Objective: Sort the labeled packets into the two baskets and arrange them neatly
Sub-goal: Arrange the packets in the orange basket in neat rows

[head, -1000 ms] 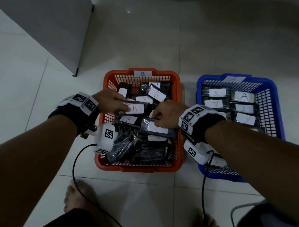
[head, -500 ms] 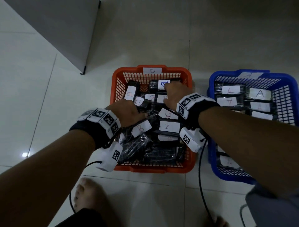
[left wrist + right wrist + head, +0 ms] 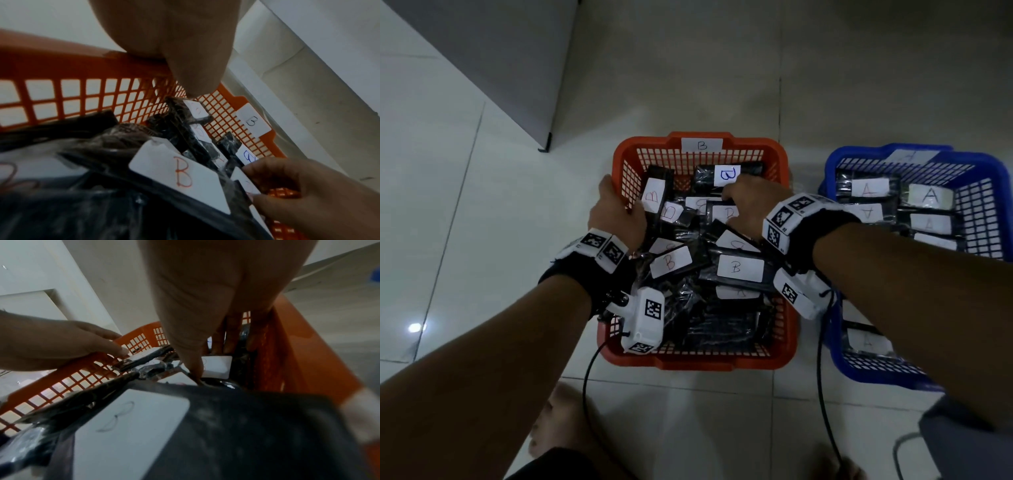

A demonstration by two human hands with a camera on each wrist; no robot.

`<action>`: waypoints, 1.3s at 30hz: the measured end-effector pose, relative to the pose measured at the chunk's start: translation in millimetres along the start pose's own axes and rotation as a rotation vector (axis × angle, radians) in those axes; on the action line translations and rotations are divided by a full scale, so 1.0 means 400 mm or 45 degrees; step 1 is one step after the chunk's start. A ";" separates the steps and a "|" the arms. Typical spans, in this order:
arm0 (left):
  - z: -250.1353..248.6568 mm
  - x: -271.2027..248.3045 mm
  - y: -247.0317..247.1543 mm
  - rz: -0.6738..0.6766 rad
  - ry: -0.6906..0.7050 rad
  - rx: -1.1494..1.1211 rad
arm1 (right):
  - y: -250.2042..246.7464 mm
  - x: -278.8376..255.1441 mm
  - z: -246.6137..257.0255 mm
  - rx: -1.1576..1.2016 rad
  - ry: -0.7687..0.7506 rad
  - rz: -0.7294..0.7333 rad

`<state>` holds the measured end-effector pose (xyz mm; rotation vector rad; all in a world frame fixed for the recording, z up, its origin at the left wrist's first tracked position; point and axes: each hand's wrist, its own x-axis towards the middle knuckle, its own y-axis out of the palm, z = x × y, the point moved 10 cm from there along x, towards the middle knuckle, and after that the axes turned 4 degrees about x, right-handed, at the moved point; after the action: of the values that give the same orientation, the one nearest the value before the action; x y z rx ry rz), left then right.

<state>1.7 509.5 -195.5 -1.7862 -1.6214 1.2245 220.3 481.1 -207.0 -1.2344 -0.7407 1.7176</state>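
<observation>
The orange basket labelled B holds several black packets with white B labels, lying crooked. The blue basket on the right holds packets labelled A in rows. My left hand straddles the orange basket's left wall, fingers outside. Its thumb tip touches an upright B packet that leans on that wall. My right hand reaches into the far middle of the orange basket. There its thumb and curled fingers pinch a B packet.
A grey cabinet corner stands at the far left on the pale tile floor. My bare foot is in front of the orange basket, and black cables hang from both wrists. A grey object sits at the near right.
My left hand has left the packets at the basket's near left and gone to the upright packet at the left wall. My right hand stays in the far middle.
</observation>
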 end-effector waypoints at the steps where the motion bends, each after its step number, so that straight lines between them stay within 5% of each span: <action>1: 0.008 0.000 0.002 -0.006 -0.027 -0.007 | 0.001 0.003 -0.003 0.024 0.005 0.016; 7: 0.022 0.002 -0.004 -0.089 -0.056 -0.005 | -0.054 -0.010 -0.007 0.586 0.118 -0.094; 11: 0.022 0.005 -0.005 -0.092 -0.076 0.007 | -0.024 -0.047 0.055 0.876 0.096 0.083; 15: 0.026 0.008 -0.005 -0.105 -0.088 0.007 | 0.034 -0.064 0.096 0.574 -0.033 0.188; 21: 0.031 0.010 0.001 -0.132 -0.083 0.021 | -0.043 0.007 0.039 0.332 0.020 -0.164; 29: 0.035 0.015 0.005 -0.142 -0.064 0.006 | 0.023 0.093 0.144 -0.155 -0.214 0.083; 39: 0.028 0.014 0.005 -0.164 -0.034 0.013 | 0.009 0.098 0.118 -0.303 -0.189 0.041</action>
<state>-6.8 511.8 -204.6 -1.6383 -1.7138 1.2007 169.6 515.5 -210.9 -1.2923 -1.0432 1.8013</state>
